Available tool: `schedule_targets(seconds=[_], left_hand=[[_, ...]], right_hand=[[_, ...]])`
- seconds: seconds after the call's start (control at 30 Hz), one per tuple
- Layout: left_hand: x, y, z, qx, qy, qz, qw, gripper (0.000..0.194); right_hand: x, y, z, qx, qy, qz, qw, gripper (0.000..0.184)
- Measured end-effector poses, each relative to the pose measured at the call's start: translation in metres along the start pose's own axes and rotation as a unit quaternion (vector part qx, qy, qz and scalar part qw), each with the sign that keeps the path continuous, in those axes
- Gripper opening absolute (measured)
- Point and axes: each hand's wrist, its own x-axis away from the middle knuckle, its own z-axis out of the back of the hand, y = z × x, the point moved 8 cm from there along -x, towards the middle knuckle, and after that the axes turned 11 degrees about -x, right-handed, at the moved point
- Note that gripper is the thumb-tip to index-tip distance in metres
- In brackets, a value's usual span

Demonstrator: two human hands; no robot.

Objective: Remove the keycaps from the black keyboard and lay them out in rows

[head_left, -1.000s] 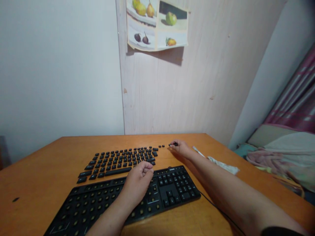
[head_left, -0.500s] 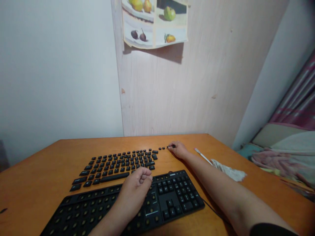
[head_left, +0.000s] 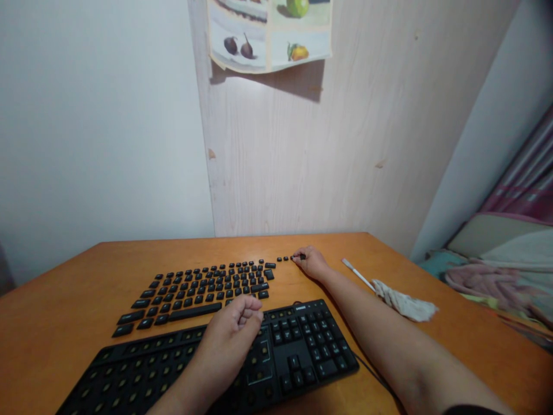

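A black keyboard [head_left: 298, 346] lies at the front of the desk. Its left and middle parts are bare of caps, while the right-hand keys are still fitted. Over the bare part rests my left hand [head_left: 235, 328], fingers curled in and thumb against them; whatever is inside is hidden. Farther back, my right hand [head_left: 311, 262] pinches a small black keycap [head_left: 302, 256] close to the desk surface. It is at the right end of a short row of loose keycaps [head_left: 286, 259]. Behind the keyboard, many more loose keycaps [head_left: 209, 289] lie in slanted rows, with the long space bar [head_left: 194, 312] nearest.
A white-handled brush [head_left: 356, 271] and a crumpled whitish cloth [head_left: 406, 301] lie right of my right forearm. The keyboard cable [head_left: 374, 372] runs under that arm. Behind the wooden desk [head_left: 56, 271] is a wall with a fruit picture [head_left: 270, 46]. Bedding [head_left: 488, 276] is at far right.
The camera view has tilted and shifted slightly. My right hand stays at the end of the short keycap row, where another cap now shows by its fingertips. My left hand keeps its curled pose.
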Motion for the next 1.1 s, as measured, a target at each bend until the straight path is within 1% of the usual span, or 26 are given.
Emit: schedule_targets(seconds=[0.17, 0.57, 0.83, 1.1], left_hand=[[-0.0004, -0.0014, -0.0014, 0.011, 0.001, 0.001, 1.000, 0.033], [-0.0004, -0.0026, -0.0014, 0.002, -0.002, 0.000, 1.000, 0.035], [0.0006, -0.0021, -0.0025, 0.012, -0.005, 0.002, 1.000, 0.036], [-0.0006, -0.0015, -0.0012, 0.012, 0.002, -0.002, 1.000, 0.035]], right_hand=[[-0.0001, -0.0008, 0.0000, 0.003, 0.000, -0.003, 1.000, 0.018], [0.0001, 0.0005, -0.0001, 0.006, 0.004, -0.007, 1.000, 0.019], [-0.0009, 0.0018, -0.0002, 0.003, 0.004, -0.005, 1.000, 0.017], [-0.0011, 0.0015, -0.0006, -0.001, 0.004, -0.003, 1.000, 0.018]])
